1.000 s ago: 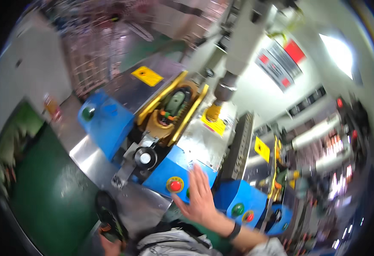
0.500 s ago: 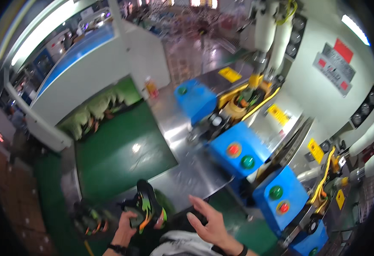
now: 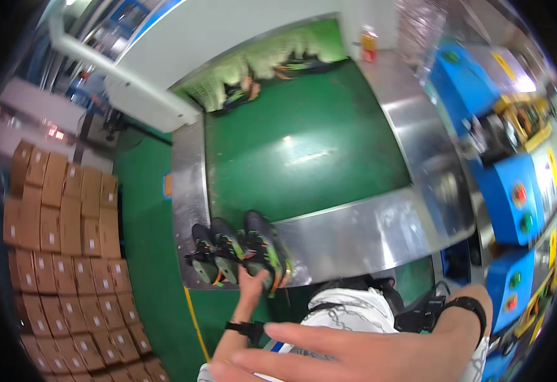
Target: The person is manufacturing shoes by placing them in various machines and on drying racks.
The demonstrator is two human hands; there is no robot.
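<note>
My left hand [image 3: 251,284] is closed round the heel end of a dark sports shoe [image 3: 258,240] with green and orange trim. That shoe rests at the near edge of the metal table; another lies close along its right side, partly hidden. Just left of my hand stand two more dark shoes, a middle one [image 3: 225,244] and an outer one [image 3: 203,248]. My right hand [image 3: 342,353] reaches across the front of my body, large and slightly blurred. Its fingers are stretched out and apart, with nothing in them.
A green conveyor belt [image 3: 297,140] runs under a fringed curtain [image 3: 265,67], where more shoes lie. The steel table rim [image 3: 367,232] surrounds it. Blue control boxes [image 3: 507,197] with buttons stand at right. Stacked cartons [image 3: 68,274] fill the left. A bottle [image 3: 369,44] stands at the back.
The view has swung left, bringing the cartons into sight. My right hand has come nearer and across my body. My left hand stays on the shoe, now beside the others.
</note>
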